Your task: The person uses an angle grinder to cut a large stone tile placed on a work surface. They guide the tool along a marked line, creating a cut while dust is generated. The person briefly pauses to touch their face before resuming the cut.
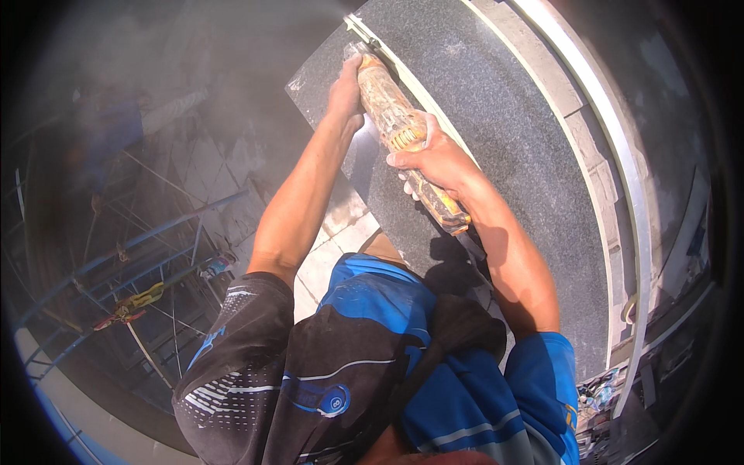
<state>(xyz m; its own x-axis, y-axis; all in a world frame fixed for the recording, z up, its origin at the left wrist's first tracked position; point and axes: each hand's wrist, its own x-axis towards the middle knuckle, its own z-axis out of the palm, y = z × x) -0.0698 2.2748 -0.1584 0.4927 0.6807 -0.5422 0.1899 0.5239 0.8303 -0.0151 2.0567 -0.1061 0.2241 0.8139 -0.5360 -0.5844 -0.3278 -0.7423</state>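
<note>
A dusty yellow angle grinder (385, 97) lies in both of my hands, above a dark grey speckled stone slab (504, 124). My left hand (346, 91) is closed around its front end, near the head. Further back, my right hand (435, 159) wraps the body by the vents, with pale dust on its fingers. The grinder's head meets the far end of a straight pale strip (422, 93) that runs along the slab. Its disc is hidden, and haze hangs around that end.
At the right, a long metal rail (620, 132) passes beside the slab's pale edge. Blue scaffold bars (167, 225) stand at the left, with a yellow and red strap (132, 306) on them. Pale tiles (322, 267) lie below the slab. Dust blurs the upper left.
</note>
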